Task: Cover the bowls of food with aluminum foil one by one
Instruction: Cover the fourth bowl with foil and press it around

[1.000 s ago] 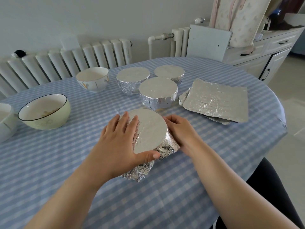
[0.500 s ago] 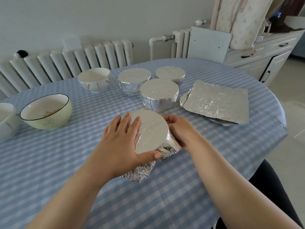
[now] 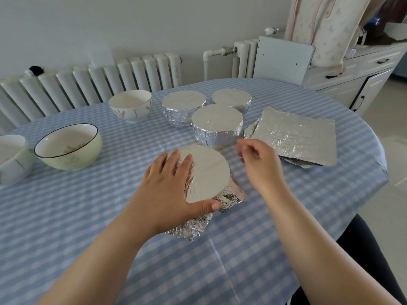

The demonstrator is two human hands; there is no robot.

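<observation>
A foil-wrapped bowl (image 3: 209, 172) sits in front of me on the blue checked table (image 3: 275, 227). My left hand (image 3: 169, 190) grips its left rim, fingers over the foil top and thumb along the near edge. My right hand (image 3: 259, 164) hovers just right of the bowl, lifted off it, fingers loosely curled and holding nothing. Three other foil-covered bowls (image 3: 217, 124) (image 3: 184, 107) (image 3: 231, 100) stand behind. Uncovered bowls stay at the left: a green one (image 3: 68, 147), a white flowered one (image 3: 131, 105) and a white one (image 3: 12, 158) at the edge.
A stack of foil sheets (image 3: 293, 135) lies to the right of the bowls. A radiator (image 3: 92, 84) runs behind the table, and a white cabinet (image 3: 356, 78) stands at the back right. The table edge curves away at the right.
My right hand has let go of the bowl's right side and risen a little above the table. My left hand stays on the foil.
</observation>
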